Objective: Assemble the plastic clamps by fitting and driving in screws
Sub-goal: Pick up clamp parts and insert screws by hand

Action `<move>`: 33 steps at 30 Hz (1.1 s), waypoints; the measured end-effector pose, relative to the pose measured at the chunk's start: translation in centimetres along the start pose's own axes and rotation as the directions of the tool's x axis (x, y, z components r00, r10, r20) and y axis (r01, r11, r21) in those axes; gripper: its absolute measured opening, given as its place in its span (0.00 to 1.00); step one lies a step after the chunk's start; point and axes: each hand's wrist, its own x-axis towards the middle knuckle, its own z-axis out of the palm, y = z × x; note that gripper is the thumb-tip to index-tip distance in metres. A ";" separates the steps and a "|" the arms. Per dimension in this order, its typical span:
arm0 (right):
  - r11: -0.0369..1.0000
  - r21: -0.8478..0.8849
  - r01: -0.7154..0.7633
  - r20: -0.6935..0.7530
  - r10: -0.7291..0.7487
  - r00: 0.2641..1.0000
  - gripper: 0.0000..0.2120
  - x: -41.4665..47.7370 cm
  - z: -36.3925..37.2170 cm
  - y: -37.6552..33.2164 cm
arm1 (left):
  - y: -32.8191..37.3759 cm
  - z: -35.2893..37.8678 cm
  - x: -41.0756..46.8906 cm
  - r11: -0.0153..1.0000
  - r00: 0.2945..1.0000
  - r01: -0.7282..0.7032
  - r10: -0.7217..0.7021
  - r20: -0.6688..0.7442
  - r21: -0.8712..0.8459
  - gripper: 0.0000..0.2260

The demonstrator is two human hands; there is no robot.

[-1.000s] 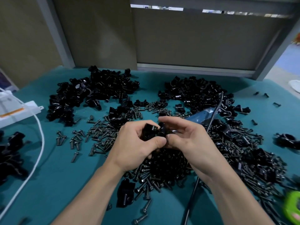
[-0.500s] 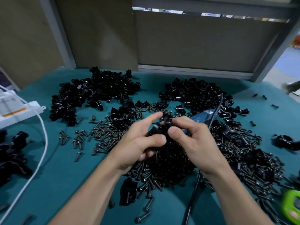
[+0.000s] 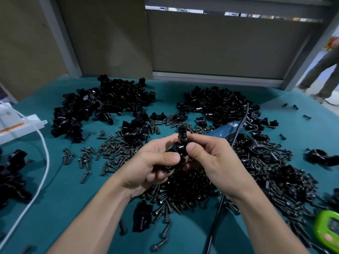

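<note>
**Both hands hold one black clamp above the screw pile**

At nine o'clock a white power strip [image 3: 18, 125] lies on the teal table cover [image 3: 73, 208], and its white cable [image 3: 44, 158] trails toward seven o'clock. A heap of black clamp parts [image 3: 102, 105] sits at eleven o'clock, with loose screws [image 3: 113, 149] scattered nearer.

In the middle, the left hand [image 3: 152, 167] curls its fingers and thumb round the lower part of a black plastic clamp [image 3: 181, 143]. The right hand [image 3: 211, 162] pinches its upper part between thumb and fingers. The clamp is lifted above a dense screw pile [image 3: 189, 189].

A lone clamp piece [image 3: 143, 215] lies at six o'clock. At one o'clock a second clamp heap [image 3: 220, 105] lies behind a blue electric screwdriver [image 3: 223, 130]. A black cord [image 3: 214, 226] runs past the screwdriver toward six o'clock. A green device [image 3: 328, 230] sits at four o'clock.
</note>
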 end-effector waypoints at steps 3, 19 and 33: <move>0.999 -0.040 0.028 0.021 -0.028 0.999 0.11 0.0 -0.1 -0.1 | 0.0 -0.1 0.0 1.000 1.000 0.003 -0.003 -0.026 0.010 0.26; 0.968 0.238 -0.080 0.020 0.077 0.997 0.15 -0.2 0.0 0.3 | 0.0 0.2 -0.2 0.998 0.996 -0.004 0.010 -0.083 0.064 0.31; 0.987 -0.125 -0.104 -0.317 0.059 0.946 0.16 0.0 0.7 0.4 | -1.1 1.7 1.5 0.948 0.792 -0.158 0.288 -0.538 0.275 0.15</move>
